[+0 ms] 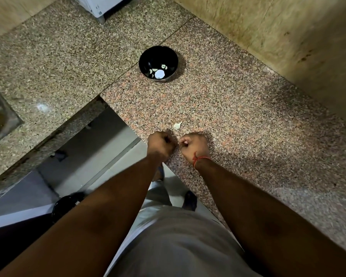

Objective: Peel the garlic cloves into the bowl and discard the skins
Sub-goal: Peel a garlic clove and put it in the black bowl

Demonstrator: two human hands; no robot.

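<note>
1. At six o'clock on the bench (248,108), seen from the head camera, both hands meet knuckles-up just over the near edge. The left hand (161,144) is curled tight; what its grip encloses is hidden. The right hand (194,145) has its grip pinched on something small and pale, likely a clove or its skin, too small to tell which.
2. One unpeeled garlic clove (177,125) lies just beyond the hands at twelve o'clock, apart from them.
3. Farther at twelve o'clock stands the black bowl (146,56), with pale peeled pieces inside.
4. My judgement: peeling goes best by steadying the clove in one grip and drawing the skin off from the tip with the other, working over the bench so loose skin stays gatherable.
5. A dark bin (68,204) on the floor at eight o'clock looks suited for skins.
</note>
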